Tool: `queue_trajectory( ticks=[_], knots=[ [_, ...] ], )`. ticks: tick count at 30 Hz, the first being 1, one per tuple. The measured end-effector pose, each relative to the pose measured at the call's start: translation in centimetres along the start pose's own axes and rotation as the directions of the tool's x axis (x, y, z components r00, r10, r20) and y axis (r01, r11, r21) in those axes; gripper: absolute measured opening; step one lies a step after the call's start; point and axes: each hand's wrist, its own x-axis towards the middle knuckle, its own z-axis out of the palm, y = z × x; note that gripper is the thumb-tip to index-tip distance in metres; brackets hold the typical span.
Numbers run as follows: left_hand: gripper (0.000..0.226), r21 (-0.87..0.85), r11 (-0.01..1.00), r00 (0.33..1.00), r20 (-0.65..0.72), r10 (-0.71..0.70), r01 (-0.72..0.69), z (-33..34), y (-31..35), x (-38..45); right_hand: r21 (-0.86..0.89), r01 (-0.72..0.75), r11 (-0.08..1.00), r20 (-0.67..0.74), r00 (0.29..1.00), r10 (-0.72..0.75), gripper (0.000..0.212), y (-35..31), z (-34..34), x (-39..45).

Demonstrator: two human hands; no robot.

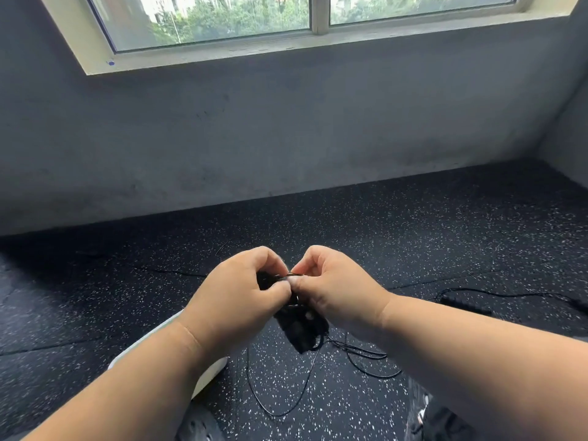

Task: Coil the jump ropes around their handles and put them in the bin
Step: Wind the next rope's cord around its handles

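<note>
My left hand (241,294) and my right hand (334,288) meet at mid frame, both closed on a black jump rope's handles (300,329), which hang down between my wrists. Thin black cord (305,380) from those handles trails in loose loops on the floor below. A second black jump rope (464,305) lies on the floor at the right, its cord running toward the right edge. A white bin (208,377) shows partly under my left forearm; most of it is hidden.
The floor is black speckled rubber matting (413,224) with seams. A grey wall (286,128) with a window stands ahead and another wall closes the right side. My dark-clothed knees (442,421) show at the bottom edge.
</note>
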Motion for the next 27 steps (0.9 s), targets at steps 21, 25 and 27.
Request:
queue_trajectory(
  ticks=[21, 25, 27],
  knots=[
    [0.022, 0.532, 0.845, 0.998, 0.051, 0.036, -0.058, -0.1, -1.6, 1.3, -0.489, 0.181, 0.853, 0.073, 0.983, -0.167, 0.014, -0.4, 0.1, 0.1],
    [0.012, 0.482, 0.835, 0.946, -0.033, 0.322, -0.267, 1.5, -2.8, 1.5, -0.433, 0.108, 0.895, -0.02, 0.991, -0.129, 0.03, 0.0, 0.3, 0.5],
    [0.016, 0.447, 0.842, 0.928, -0.068, 0.367, -0.301, 1.8, -3.3, 1.5, -0.376, 0.025, 0.926, -0.077, 0.995, -0.058, 0.032, 0.1, 0.3, 0.7]
  ],
)
